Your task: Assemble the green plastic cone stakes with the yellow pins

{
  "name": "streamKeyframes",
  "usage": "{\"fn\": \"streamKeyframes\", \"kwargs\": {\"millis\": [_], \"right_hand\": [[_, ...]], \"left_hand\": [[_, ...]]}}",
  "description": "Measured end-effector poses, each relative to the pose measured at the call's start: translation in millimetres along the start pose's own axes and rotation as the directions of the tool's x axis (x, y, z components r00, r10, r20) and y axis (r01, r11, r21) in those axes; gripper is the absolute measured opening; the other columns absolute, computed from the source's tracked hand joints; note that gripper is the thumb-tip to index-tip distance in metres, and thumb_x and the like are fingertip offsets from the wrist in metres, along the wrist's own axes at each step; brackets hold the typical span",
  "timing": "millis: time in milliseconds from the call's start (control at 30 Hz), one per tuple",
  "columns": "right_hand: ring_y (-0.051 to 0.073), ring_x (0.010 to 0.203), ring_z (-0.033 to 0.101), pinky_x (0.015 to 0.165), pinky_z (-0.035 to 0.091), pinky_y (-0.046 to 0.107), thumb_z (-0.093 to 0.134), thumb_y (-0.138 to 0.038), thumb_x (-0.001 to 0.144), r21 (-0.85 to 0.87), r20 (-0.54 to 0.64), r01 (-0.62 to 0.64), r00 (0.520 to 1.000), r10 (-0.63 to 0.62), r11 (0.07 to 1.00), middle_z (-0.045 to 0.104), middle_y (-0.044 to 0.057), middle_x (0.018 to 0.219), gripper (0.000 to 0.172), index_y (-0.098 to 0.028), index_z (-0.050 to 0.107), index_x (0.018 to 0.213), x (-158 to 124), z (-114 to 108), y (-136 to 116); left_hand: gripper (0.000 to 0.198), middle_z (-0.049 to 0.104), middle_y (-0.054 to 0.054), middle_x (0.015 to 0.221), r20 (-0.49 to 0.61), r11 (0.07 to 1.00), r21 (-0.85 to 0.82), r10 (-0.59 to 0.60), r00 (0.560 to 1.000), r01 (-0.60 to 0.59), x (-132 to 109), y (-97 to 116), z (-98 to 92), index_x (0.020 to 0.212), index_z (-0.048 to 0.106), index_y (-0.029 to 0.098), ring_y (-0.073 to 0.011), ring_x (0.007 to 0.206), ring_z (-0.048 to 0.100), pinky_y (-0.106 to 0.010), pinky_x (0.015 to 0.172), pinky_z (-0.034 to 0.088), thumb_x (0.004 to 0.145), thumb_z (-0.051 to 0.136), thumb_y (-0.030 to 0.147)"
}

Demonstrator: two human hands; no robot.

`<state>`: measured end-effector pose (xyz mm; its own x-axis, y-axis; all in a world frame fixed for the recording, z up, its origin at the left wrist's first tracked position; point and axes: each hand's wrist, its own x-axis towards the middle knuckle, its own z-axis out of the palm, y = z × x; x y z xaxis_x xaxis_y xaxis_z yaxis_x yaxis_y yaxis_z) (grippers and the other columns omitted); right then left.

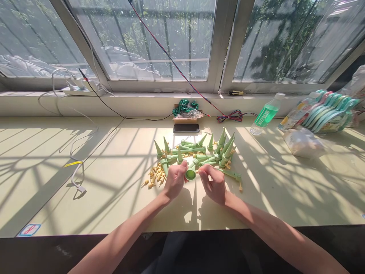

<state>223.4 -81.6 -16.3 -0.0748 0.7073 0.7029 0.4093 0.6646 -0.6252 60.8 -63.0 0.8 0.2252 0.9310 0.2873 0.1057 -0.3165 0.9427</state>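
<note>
My left hand (pixel 175 179) is closed around a green plastic cone-shaped spike (pixel 191 174), its round open end facing me. Beside that end, my right hand (pixel 213 184) has thumb and fingers pinched on a small yellow piece (pixel 197 172), mostly hidden by the fingertips, that seems to touch the spike's side. Just beyond both hands lies a cluster of similar green spikes (pixel 188 150), some upright and some on their sides, several with yellow pieces attached. Left of my left hand is a loose pile of small yellow valve-like pieces (pixel 155 175).
A black phone (pixel 186 128) lies before a small cardboard box (pixel 186 120) holding green material. To the right stand a green-labelled bottle (pixel 266 115), a white plastic-wrapped bundle (pixel 303 142) and stacked hangers (pixel 327 112). A white cable (pixel 74 152) crosses the table's left side.
</note>
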Motion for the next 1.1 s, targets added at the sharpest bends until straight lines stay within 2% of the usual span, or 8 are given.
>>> {"fn": "streamKeyframes", "kwargs": {"millis": [133, 233, 567, 733, 967, 1100], "right_hand": [[0.014, 0.055, 0.044, 0.055, 0.039, 0.026, 0.043, -0.031, 0.101, 0.015, -0.011, 0.006, 1.000, -0.005, 1.000, 0.050, 0.000, 0.063, 0.028, -0.020, 0.055, 0.078, 0.3, 0.4, 1.1], [0.014, 0.054, 0.045, 0.055, 0.039, 0.027, 0.042, -0.034, 0.101, 0.019, -0.001, -0.024, 1.000, 0.024, 1.000, 0.050, 0.000, 0.062, 0.030, -0.020, 0.056, 0.079, -0.2, 0.7, 1.8], [0.014, 0.050, 0.044, 0.052, 0.037, 0.028, 0.040, -0.042, 0.101, 0.104, 0.055, -0.161, 0.986, 0.156, 0.981, 0.050, 0.000, 0.061, 0.031, -0.021, 0.055, 0.083, -3.7, 2.3, 7.8], [0.014, 0.048, 0.043, 0.050, 0.036, 0.028, 0.036, -0.049, 0.101, 0.150, 0.094, -0.240, 0.969, 0.228, 0.959, 0.047, -0.002, 0.057, 0.036, -0.023, 0.051, 0.082, -2.7, 3.4, 7.8], [0.013, 0.045, 0.043, 0.049, 0.035, 0.027, 0.035, -0.049, 0.102, 0.182, 0.118, -0.285, 0.956, 0.267, 0.941, 0.045, -0.004, 0.054, 0.036, -0.024, 0.044, 0.078, -2.8, 3.5, 11.0], [0.013, 0.044, 0.042, 0.048, 0.034, 0.027, 0.034, -0.049, 0.102, 0.153, 0.112, -0.316, 0.947, 0.301, 0.936, 0.046, -0.004, 0.051, 0.039, -0.024, 0.041, 0.073, -0.9, 3.2, 11.4]], "left_hand": [[0.064, 0.052, -0.003, 0.052, 0.015, 0.999, -0.013, -0.049, 0.999, 0.049, 0.1, 0.7, -0.5, 0.053, 0.052, 0.016, -0.0112, 0.046, 0.045, -0.024, 0.043, 0.032, 0.095, 0.042, 0.063], [0.059, 0.053, -0.002, 0.053, 0.024, 0.999, 0.004, -0.038, 0.999, 0.038, 0.2, 0.5, -1.6, 0.058, 0.055, 0.015, -0.0112, 0.046, 0.046, -0.023, 0.043, 0.033, 0.095, 0.045, 0.060], [0.051, 0.046, 0.002, 0.054, 0.082, 0.995, 0.065, 0.076, 0.994, -0.082, 0.8, 3.8, -3.6, 0.060, 0.049, 0.016, -0.0089, 0.048, 0.042, -0.021, 0.046, 0.034, 0.097, 0.047, 0.051], [0.038, 0.052, 0.000, 0.065, 0.084, 0.989, 0.086, 0.109, 0.990, -0.116, 1.2, 5.1, -2.7, 0.074, 0.057, 0.015, -0.0099, 0.055, 0.049, -0.021, 0.049, 0.044, 0.095, 0.053, 0.046], [0.019, 0.060, -0.005, 0.082, 0.116, 0.957, 0.169, 0.220, 0.969, -0.237, 1.0, 3.9, -2.0, 0.091, 0.061, 0.015, -0.0121, 0.064, 0.057, -0.023, 0.055, 0.049, 0.094, 0.058, 0.034], [0.012, 0.060, -0.006, 0.089, 0.139, 0.923, 0.216, 0.294, 0.946, -0.319, 0.6, 1.6, -2.1, 0.097, 0.061, 0.016, -0.0117, 0.065, 0.057, -0.022, 0.054, 0.050, 0.092, 0.060, 0.027]]}}
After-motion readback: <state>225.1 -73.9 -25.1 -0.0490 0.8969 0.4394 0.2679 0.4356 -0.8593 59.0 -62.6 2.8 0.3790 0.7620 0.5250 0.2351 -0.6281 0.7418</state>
